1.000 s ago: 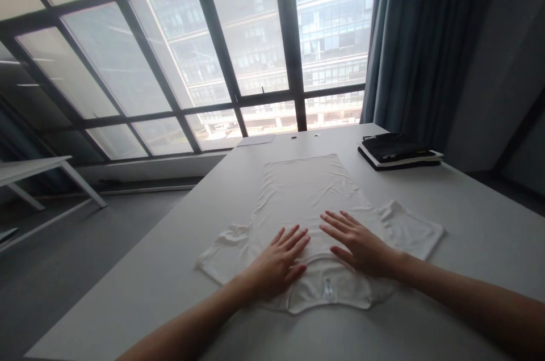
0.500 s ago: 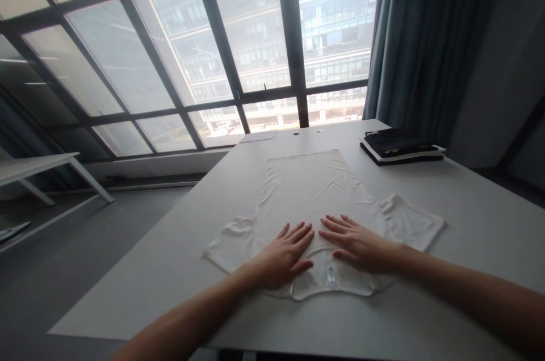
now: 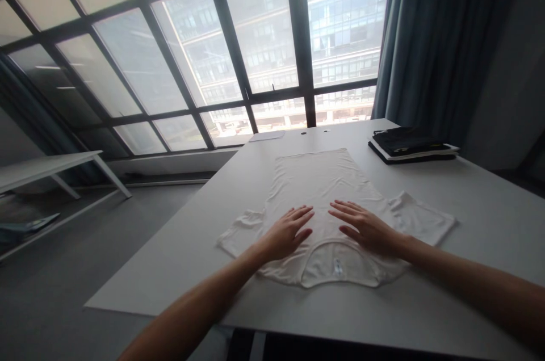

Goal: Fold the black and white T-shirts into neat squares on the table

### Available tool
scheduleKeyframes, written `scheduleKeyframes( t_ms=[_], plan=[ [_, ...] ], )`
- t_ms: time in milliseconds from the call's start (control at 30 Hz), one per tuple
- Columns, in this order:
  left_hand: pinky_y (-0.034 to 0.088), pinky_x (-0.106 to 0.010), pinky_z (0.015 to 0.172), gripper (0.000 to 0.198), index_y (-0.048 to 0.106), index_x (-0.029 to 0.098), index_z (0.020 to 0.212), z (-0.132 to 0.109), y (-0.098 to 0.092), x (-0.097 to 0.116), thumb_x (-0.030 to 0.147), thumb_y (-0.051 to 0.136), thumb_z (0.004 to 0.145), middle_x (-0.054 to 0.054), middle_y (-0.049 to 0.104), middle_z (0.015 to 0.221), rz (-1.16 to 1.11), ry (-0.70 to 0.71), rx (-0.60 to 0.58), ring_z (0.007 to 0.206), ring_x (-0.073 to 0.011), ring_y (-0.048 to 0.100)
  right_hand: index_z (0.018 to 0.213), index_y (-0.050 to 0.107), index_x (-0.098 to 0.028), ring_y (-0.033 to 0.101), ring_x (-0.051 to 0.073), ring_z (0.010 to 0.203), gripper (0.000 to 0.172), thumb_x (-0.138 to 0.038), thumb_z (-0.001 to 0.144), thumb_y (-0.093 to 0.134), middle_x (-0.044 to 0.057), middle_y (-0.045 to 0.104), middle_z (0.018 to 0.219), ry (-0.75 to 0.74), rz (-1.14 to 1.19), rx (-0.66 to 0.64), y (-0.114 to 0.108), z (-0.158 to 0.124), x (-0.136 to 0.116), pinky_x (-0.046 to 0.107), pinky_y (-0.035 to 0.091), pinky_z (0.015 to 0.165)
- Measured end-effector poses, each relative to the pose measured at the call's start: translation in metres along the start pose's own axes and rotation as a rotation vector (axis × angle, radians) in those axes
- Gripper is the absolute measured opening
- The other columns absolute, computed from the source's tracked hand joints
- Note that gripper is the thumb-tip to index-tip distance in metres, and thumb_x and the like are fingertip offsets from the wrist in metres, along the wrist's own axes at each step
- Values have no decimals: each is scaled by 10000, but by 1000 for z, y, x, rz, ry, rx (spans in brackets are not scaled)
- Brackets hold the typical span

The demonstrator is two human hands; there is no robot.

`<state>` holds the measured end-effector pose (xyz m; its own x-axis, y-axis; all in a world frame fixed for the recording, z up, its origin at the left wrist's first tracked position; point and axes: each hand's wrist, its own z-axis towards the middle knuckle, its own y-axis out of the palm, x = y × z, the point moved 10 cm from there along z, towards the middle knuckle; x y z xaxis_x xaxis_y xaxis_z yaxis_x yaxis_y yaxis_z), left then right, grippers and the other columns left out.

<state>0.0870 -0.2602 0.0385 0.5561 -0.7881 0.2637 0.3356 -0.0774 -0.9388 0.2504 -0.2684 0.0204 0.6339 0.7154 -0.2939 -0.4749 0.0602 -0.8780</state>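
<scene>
A white T-shirt (image 3: 317,179) lies spread on the white table, its neckline towards me and its hem towards the window. The short sleeves stick out left and right, both creased. Inside the collar a small label (image 3: 338,266) shows. My left hand (image 3: 288,231) rests on the left of the chest part, fingers stretched out and thumb apart. On the other side of the chest, my right hand (image 3: 364,227) lies with its fingers extended, pointing inwards. A gap of shirt fabric separates the two hands, and neither grips the cloth.
A stack of folded dark and white clothes (image 3: 412,145) sits at the table's (image 3: 179,270) far right. Near the far left edge lies a flat white sheet (image 3: 267,135). A second table (image 3: 51,163) stands to the left, across the floor. Windows and a blue curtain (image 3: 430,37) are behind.
Both hands have moved slightly away from me over the shirt and a little further apart. More of the collar opening shows now. The view has shifted slightly left.
</scene>
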Motion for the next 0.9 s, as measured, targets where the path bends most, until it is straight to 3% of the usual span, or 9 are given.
scheduleKeyframes(
  t_ms=[167, 267, 333, 400, 533, 700, 900],
  plan=[
    [352, -480, 1192, 443, 535, 232, 1446, 2, 3, -26, 364, 449, 1032, -82, 504, 1520, 18, -76, 52, 1415, -246, 457, 1484, 506, -235, 327, 304, 1486, 499, -419, 1022, 466, 136, 404, 1584, 99, -41, -44, 10, -1, 15, 553, 287, 1189],
    [478, -425, 1097, 339, 681, 233, 1259, 4, -3, -32, 304, 465, 1007, -75, 640, 1373, 15, -112, 156, 1245, -236, 618, 1475, 512, -210, 284, 278, 1506, 487, -392, 1028, 448, 139, 381, 1597, 125, -61, 72, -7, 2, 15, 524, 257, 1206],
    [506, -403, 1066, 323, 698, 228, 1212, 5, -10, -31, 276, 459, 1000, -71, 675, 1314, -12, -111, 233, 1192, -222, 649, 1493, 486, -188, 256, 265, 1517, 501, -383, 1036, 421, 146, 352, 1611, 157, -74, 137, -17, 3, 16, 507, 243, 1214],
    [501, -398, 1075, 327, 682, 225, 1234, 7, -15, -29, 268, 462, 996, -70, 676, 1311, -41, -82, 263, 1206, -216, 640, 1500, 475, -184, 260, 275, 1515, 514, -398, 1037, 412, 153, 354, 1609, 183, -76, 105, -15, 3, 19, 519, 243, 1209],
    [497, -404, 1086, 342, 666, 217, 1270, 8, -10, -26, 283, 485, 987, -81, 663, 1337, -56, -36, 233, 1242, -223, 623, 1490, 492, -221, 308, 305, 1493, 528, -461, 1023, 430, 151, 401, 1585, 227, -61, -50, 5, 1, 24, 560, 252, 1188],
    [476, -429, 1112, 358, 652, 208, 1295, 9, -3, -24, 284, 491, 985, -94, 642, 1368, -52, -4, 218, 1279, -230, 597, 1525, 436, -172, 242, 294, 1520, 594, -497, 1031, 376, 174, 326, 1617, 360, -86, 51, -4, -1, 37, 536, 222, 1203],
    [433, -478, 1148, 389, 623, 211, 1345, 10, 6, -20, 286, 506, 982, -96, 616, 1405, -45, 2, 158, 1328, -252, 556, 1486, 485, -177, 292, 314, 1499, 543, -446, 1017, 430, 192, 369, 1592, 355, -73, -21, 7, -1, 37, 560, 239, 1191]
  ],
)
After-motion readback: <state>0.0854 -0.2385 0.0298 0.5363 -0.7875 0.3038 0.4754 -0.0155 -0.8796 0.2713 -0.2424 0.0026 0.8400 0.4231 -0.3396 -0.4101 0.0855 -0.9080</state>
